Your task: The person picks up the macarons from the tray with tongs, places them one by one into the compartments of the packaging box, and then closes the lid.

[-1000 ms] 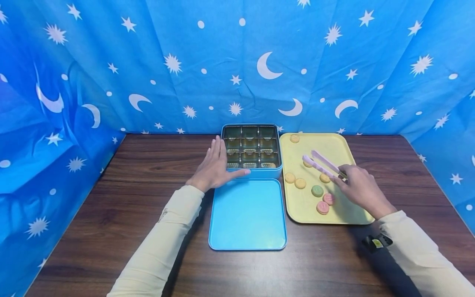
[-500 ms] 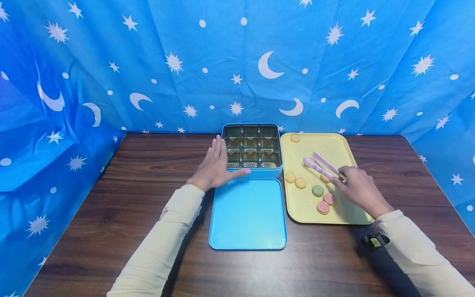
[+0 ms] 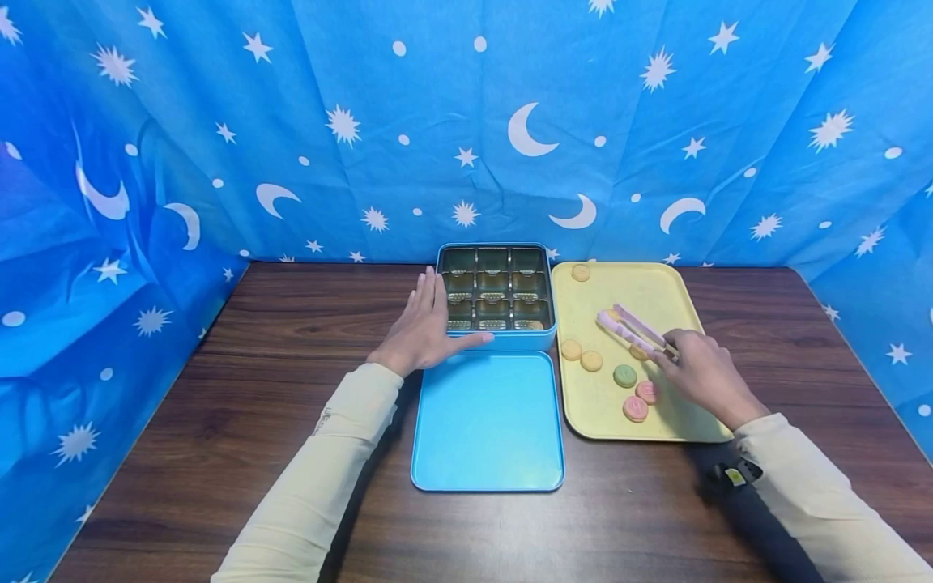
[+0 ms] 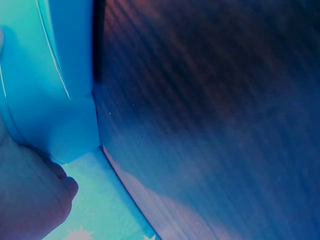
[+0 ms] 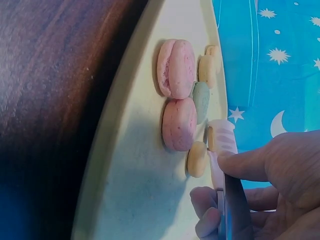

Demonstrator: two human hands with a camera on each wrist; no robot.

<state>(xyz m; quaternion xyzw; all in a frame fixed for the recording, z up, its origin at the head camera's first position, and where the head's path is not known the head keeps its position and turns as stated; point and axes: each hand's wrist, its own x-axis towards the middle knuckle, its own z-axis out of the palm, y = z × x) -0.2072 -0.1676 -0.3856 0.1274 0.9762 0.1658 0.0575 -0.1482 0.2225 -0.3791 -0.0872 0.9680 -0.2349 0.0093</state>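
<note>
In the head view my left hand [image 3: 419, 328] lies along the left side of a blue tin [image 3: 503, 339], fingers straight and thumb stretched across its front. Inside the tin is a gold insert with several square compartments; something pale orange shows in the front right one. My right hand [image 3: 705, 368] grips a pair of pale pink tongs [image 3: 619, 328] over a yellow tray [image 3: 685, 413]. Between the tong tips sits a yellow macaron [image 5: 211, 139]. Around it on the tray lie more yellow macarons [image 3: 591, 360], a green macaron [image 3: 624, 376] and two pink macarons [image 3: 636, 409].
A flat light blue lid [image 3: 488, 429] lies in front of the tin, its right edge near the tray. All of this stands on a dark wooden table [image 3: 291, 324]. Behind and to both sides hangs a blue curtain [image 3: 437, 97] with stars and moons.
The tongs have come together, their tips now on the yellow macaron, and have dipped slightly toward the person. My left hand stays in place on the tin.
</note>
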